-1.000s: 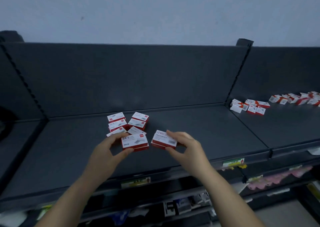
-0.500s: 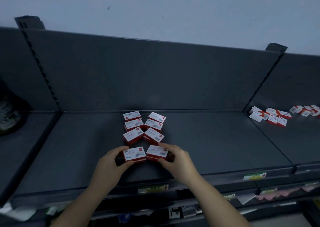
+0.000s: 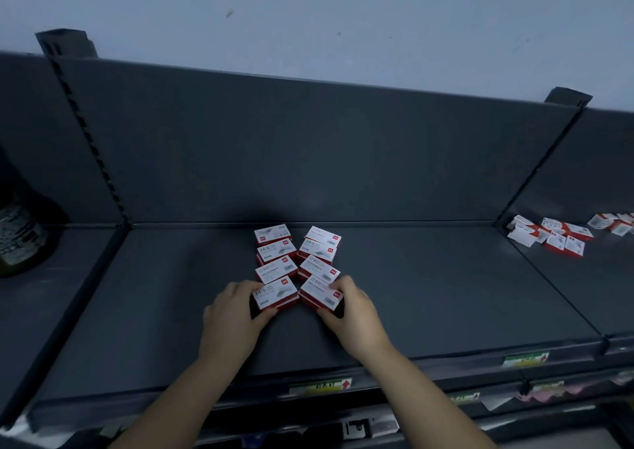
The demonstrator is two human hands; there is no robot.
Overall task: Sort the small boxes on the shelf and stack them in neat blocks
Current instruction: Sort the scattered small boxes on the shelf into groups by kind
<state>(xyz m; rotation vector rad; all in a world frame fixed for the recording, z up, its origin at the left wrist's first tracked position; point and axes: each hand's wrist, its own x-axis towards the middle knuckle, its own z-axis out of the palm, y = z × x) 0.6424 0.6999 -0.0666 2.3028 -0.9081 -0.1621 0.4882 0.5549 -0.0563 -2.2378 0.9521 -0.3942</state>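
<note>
The head camera shows two rows of small boxes (image 3: 295,259) running front to back on the middle of the dark shelf (image 3: 446,294). The left hand (image 3: 233,314) pinches the left front box (image 3: 274,294) between thumb and curled fingers. The right hand (image 3: 353,314) grips the right front box (image 3: 320,292) the same way. Both boxes sit slightly askew, so the side grips likely serve to square them against their rows. Loose boxes (image 3: 549,237) lie well apart on the neighbouring shelf to the right, probably not yet sorted.

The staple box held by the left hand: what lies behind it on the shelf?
Three more staple boxes stand in a column behind it, reaching toward the back panel. They overlap, so what lies under them is hidden.
</note>
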